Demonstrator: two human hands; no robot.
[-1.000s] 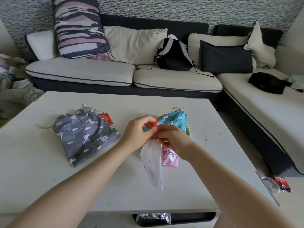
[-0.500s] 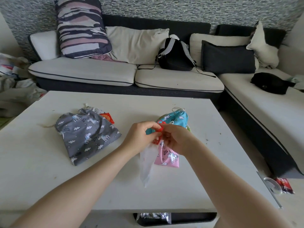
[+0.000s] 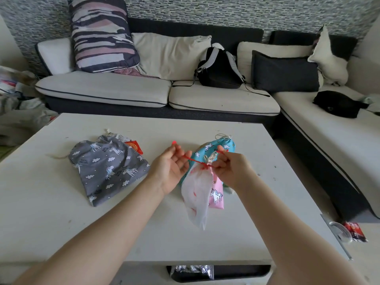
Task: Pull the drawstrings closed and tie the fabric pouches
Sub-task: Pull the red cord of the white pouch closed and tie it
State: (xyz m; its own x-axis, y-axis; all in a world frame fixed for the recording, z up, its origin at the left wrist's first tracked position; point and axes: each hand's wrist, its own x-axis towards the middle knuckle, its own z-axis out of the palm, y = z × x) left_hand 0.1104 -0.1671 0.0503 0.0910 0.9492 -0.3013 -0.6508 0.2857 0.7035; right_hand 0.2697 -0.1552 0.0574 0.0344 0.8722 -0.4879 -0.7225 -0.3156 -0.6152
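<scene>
big l-shaped sofa (image 3: 123,93) runs along the back and down the right side, cream cushions on a dark frame, with a striped pillow (image 3: 102,33) propped up on the left, a dark pillow (image 3: 284,72) further right and a black backpack (image 3: 219,68) sitting between them. a black pouch-looking thing (image 3: 337,103) lies on the right section, can't tell what it is exactly.

in front of that is the white tabletop (image 3: 41,202). on its left half lies a grey unicorn pouch (image 3: 107,167), flat, with its cord trailing off to the left and a little red packet (image 3: 134,146) peeking out from its top right edge. over on the right half there's a blue unicorn pouch (image 3: 216,147) with its cord bunched at the top, and a pink pouch (image 3: 217,196) mostly hidden, partly under the blue one.

the one being worked on is a white see-through pouch (image 3: 196,198), hanging just above the tabletop in front of the pink one, neck gathered in tight. a red drawstring (image 3: 195,160) runs out from the neck to both sides. left hand (image 3: 171,167) is palm up, fingers loosely curled, with the string's end held at the fingertips. right hand (image 3: 232,168) pinches the other end, fingers curled in close beside the knot. string looks taut between the two grips.
</scene>
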